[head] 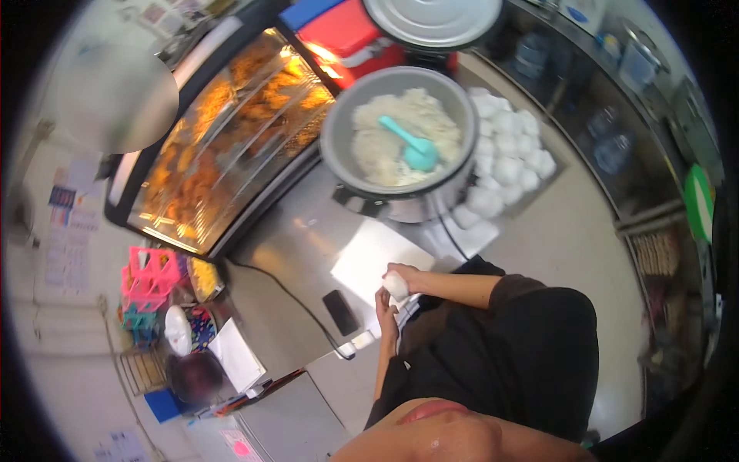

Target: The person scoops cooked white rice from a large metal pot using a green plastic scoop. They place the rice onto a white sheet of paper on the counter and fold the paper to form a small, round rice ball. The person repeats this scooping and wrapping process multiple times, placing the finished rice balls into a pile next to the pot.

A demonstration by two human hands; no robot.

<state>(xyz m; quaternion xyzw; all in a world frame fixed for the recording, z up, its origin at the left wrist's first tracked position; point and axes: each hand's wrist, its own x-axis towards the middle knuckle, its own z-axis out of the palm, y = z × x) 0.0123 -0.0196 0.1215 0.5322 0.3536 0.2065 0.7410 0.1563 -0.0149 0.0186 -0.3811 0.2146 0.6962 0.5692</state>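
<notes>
A small white wrapped bundle [396,286] is between my two hands at the front edge of the metal counter. My right hand [409,278] curls around its upper side. From below, the fingers of my left hand [387,312] close against its lower end. Under my hands lies a stack of white paper sheets [369,254]. Beyond it stands a big rice cooker [398,193] without its lid, holding cooked rice [369,144] and a turquoise scoop [420,155]. Many similar white bundles [508,156] are piled to the cooker's right.
A lit glass display case [231,144] of fried food stands at the left. A black phone [340,312] and a power cord [283,294] lie on the counter. Pink baskets [150,277] are at far left. Behind the cooker are a red cooler box [352,40] and a metal lid [433,20].
</notes>
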